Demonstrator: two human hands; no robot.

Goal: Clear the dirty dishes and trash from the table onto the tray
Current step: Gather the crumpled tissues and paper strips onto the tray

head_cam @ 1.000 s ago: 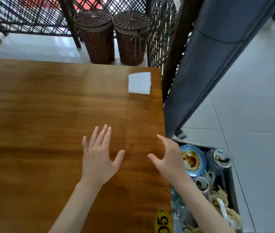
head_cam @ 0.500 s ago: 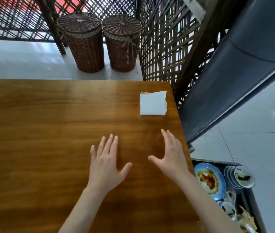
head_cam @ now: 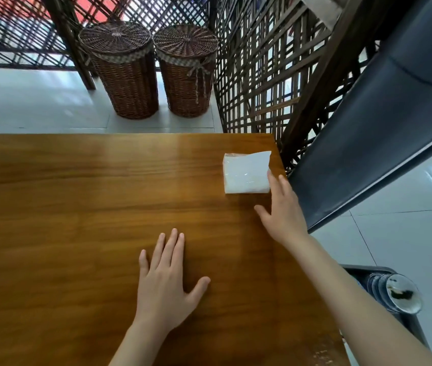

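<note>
A white pack of napkins (head_cam: 245,173) in clear wrap lies near the far right corner of the wooden table (head_cam: 77,207). My right hand (head_cam: 283,210) reaches toward it with fingers straight, its fingertips at the pack's right edge. My left hand (head_cam: 167,281) lies flat on the table with fingers spread, holding nothing. At the lower right, past the table's edge, the dark tray (head_cam: 405,320) holds a stack of dirty small dishes (head_cam: 397,291); most of the tray is out of frame.
Two lidded wicker baskets (head_cam: 127,70) (head_cam: 186,70) stand on the tiled floor beyond the table. A dark wooden lattice screen (head_cam: 262,75) and a grey slanted panel (head_cam: 384,122) border the table's right side.
My right hand has moved forward and right across the table until its fingertips reach the napkin pack. The view has shifted, so the tray sits lower right. My left hand stays flat.
</note>
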